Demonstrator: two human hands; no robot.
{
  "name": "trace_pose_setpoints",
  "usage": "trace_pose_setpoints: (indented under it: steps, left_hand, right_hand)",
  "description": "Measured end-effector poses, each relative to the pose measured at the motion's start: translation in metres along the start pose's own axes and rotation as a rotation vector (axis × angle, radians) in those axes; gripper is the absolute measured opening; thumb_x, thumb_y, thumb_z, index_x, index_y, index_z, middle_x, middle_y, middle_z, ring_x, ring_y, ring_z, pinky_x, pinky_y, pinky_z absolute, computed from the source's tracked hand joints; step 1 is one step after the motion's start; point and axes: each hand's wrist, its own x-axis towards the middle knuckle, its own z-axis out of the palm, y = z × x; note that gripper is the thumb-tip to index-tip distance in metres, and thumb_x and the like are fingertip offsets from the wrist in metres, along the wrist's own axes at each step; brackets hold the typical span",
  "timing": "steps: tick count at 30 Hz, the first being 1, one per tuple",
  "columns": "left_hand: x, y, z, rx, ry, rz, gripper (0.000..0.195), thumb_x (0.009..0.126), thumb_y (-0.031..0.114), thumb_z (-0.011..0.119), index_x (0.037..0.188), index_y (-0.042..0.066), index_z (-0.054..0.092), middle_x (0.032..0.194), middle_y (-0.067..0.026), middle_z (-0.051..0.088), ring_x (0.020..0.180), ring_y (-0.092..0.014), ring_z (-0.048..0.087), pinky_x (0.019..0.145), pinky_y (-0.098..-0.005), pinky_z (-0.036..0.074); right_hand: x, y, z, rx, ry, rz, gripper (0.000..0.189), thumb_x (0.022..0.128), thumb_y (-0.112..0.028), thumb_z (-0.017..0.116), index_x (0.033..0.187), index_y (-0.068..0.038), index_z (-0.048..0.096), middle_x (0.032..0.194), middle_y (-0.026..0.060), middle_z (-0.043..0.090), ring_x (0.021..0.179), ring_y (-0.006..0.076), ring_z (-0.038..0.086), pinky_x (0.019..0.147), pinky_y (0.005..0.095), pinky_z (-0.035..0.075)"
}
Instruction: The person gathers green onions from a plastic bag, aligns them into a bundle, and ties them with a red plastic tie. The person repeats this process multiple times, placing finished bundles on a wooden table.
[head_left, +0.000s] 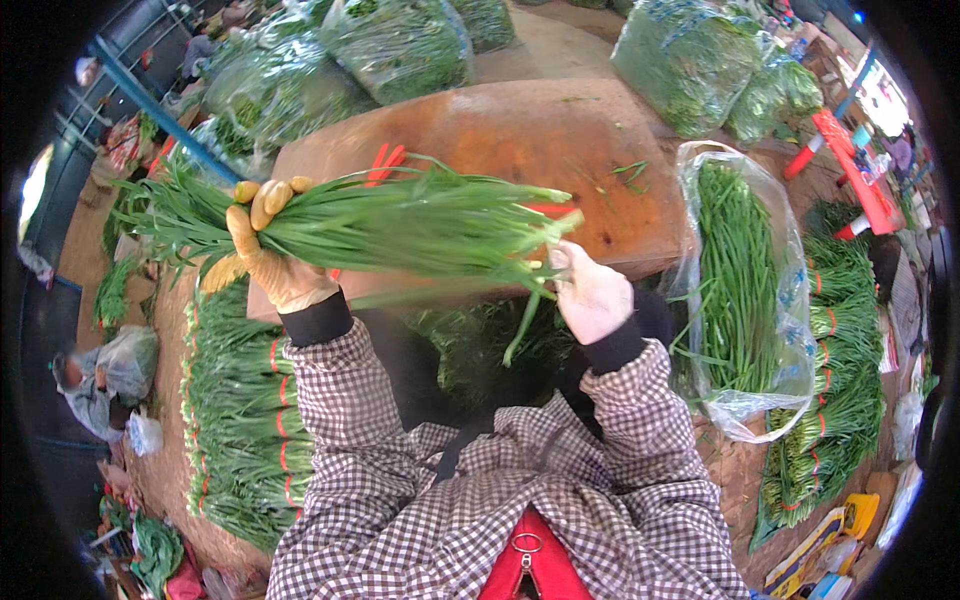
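Observation:
A thick bunch of long green garlic chives (420, 217) lies sideways in the air above a brown wooden table (525, 120). Around its leafy end wraps my left hand (274, 247), in a tan glove, with the leaf tips spilling out to the left. At the pale cut ends, my right hand (592, 292) pinches a stalk between thumb and fingers. One bent green stalk (523, 326) hangs below that hand. Part of the bunch is blurred. Several red strips (384, 163) lie on the table behind the bunch.
To the right, an open clear plastic bag (795, 300) holds loose chives. Rows of red-banded bundles (247, 405) lie on the floor at left, and more bundles (817, 397) at right. Large filled bags (686, 67) stand behind the table. A person (90, 390) sits at far left.

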Motion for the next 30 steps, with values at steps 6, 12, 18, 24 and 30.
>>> trace_pose_setpoints:
  steps: [6,12,18,24,30]
  left_hand:
    - [-0.030,0.068,-0.009,-0.049,-0.078,0.029,0.016,0.090,0.016,0.074,0.092,0.012,0.059,0.067,0.0088,0.050,0.074,-0.011,0.055,0.097,-0.0386,0.044]
    - [-0.037,0.085,-0.005,-0.030,-0.264,0.005,0.027,0.089,0.015,0.071,0.080,0.018,0.046,0.067,0.0098,0.053,0.080,-0.012,0.059,0.099,-0.0405,0.044]
    - [-0.040,0.081,-0.001,-0.050,-0.344,-0.013,0.028,0.089,0.016,0.071,0.076,0.019,0.046,0.070,0.0111,0.055,0.088,-0.010,0.058,0.100,-0.0381,0.042]
    - [-0.046,0.105,-0.008,-0.086,-0.363,-0.008,0.032,0.089,0.018,0.070,0.072,0.022,0.043,0.067,0.0134,0.053,0.079,-0.004,0.057,0.098,-0.0350,0.042]
    - [-0.050,0.134,-0.019,-0.037,-0.432,0.003,0.027,0.093,0.018,0.062,0.073,0.022,0.044,0.069,0.0151,0.053,0.074,0.002,0.056,0.101,-0.0334,0.043]
  right_hand:
    - [-0.029,0.032,-0.044,-0.031,0.258,-0.049,0.023,0.103,-0.029,0.052,0.100,-0.011,0.067,0.077,0.0130,0.071,0.071,0.0363,0.069,0.065,0.0447,0.054]
    - [-0.036,-0.027,-0.061,0.065,0.110,-0.285,0.016,0.091,-0.012,0.071,0.105,-0.004,0.069,0.087,0.0143,0.072,0.079,0.0261,0.073,0.072,0.0320,0.055]
    - [-0.012,-0.130,-0.020,-0.032,-0.131,-0.737,0.034,0.081,-0.025,0.075,0.111,-0.014,0.067,0.082,0.0060,0.065,0.072,0.0228,0.064,0.068,0.0361,0.051]
    - [-0.035,-0.085,0.035,-0.374,-0.085,-0.954,0.007,0.084,-0.020,0.063,0.086,-0.013,0.061,0.073,0.0029,0.057,0.072,0.0212,0.061,0.067,0.0359,0.046]
    - [-0.053,-0.010,-0.010,-0.829,-0.826,-0.398,0.032,0.083,-0.029,0.070,0.105,-0.006,0.068,0.091,0.0110,0.070,0.086,0.0293,0.068,0.076,0.0414,0.053]
